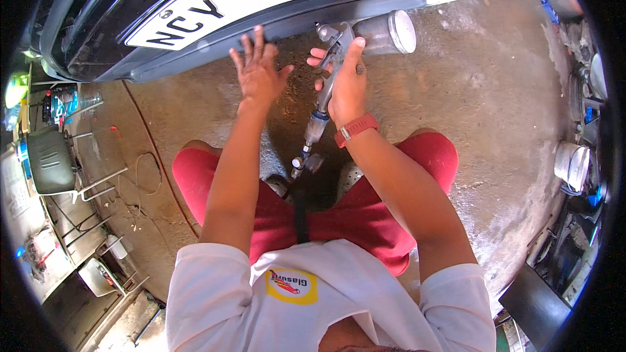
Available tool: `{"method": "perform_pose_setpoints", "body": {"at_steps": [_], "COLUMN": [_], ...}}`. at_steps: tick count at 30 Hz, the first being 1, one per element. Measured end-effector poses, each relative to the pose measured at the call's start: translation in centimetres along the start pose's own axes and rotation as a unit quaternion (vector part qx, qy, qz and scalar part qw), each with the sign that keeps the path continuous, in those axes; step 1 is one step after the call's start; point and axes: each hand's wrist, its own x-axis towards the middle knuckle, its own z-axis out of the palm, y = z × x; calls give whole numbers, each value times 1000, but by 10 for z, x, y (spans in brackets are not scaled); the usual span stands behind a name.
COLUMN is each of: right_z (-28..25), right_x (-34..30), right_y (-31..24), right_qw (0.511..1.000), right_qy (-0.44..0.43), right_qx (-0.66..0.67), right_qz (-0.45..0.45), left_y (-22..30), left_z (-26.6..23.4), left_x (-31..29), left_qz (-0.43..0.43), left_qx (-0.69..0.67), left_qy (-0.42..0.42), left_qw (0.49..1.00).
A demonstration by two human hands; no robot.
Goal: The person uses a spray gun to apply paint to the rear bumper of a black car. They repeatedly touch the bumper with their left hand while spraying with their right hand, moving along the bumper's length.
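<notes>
My right hand [347, 85] grips a metal spray gun [332, 68], fingers wrapped round its handle and thumb along the top. The gun's silver paint cup [385, 32] lies sideways to the right, and its nozzle points up at the car bumper [293, 31]. A hose fitting [312, 132] hangs from the handle's lower end. Fingers spread, my left hand [259, 68] is held up by the bumper's lower edge and holds nothing; whether its fingertips touch the bumper I cannot tell. Above it, a white licence plate [225, 6] with dark characters is fixed to the dark bumper.
A dark red hose [153, 137] runs across the wet concrete floor [489, 104] on the left, near a thin looped cable. Farther left are a dark chair [53, 161] and metal frames. Along the right edge stand a white bucket [572, 166] and assorted clutter.
</notes>
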Motion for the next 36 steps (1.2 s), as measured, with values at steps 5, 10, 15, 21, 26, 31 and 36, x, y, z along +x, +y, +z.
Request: {"method": "perform_pose_setpoints", "body": {"at_steps": [5, 10, 15, 21, 26, 31, 36], "right_z": [5, 1, -10, -5, 17, 46, 66], "right_x": [14, 26, 35, 37, 28, 16, 5], "right_y": [2, -2, -14, -14, 7, 25, 39], "right_qw": [999, 997, 993, 992, 998, 1000, 999], "right_qy": [12, 73, 98, 106, 44, 5, -31], "right_qx": [-20, -4, 19, 21, 26, 0, -13], "right_qz": [-24, -38, -67, -70, -29, -18, 1], "left_y": [-32, 11, 99, 120, 78, 22, -23], "left_z": [14, 6, 1, 13, 4, -9, -11], "left_x": [-21, -7, 34, 65, 44, 18, 2], "left_qz": [-194, 6, 197, 215, 153, 95, 46], "left_qx": [-35, -37, 50, 64, 68, 45, 32], "left_qy": [60, 57, -28, 50, 0, -49, -43], "left_qw": [979, 998, 979, 973, 986, 993, 997]}}
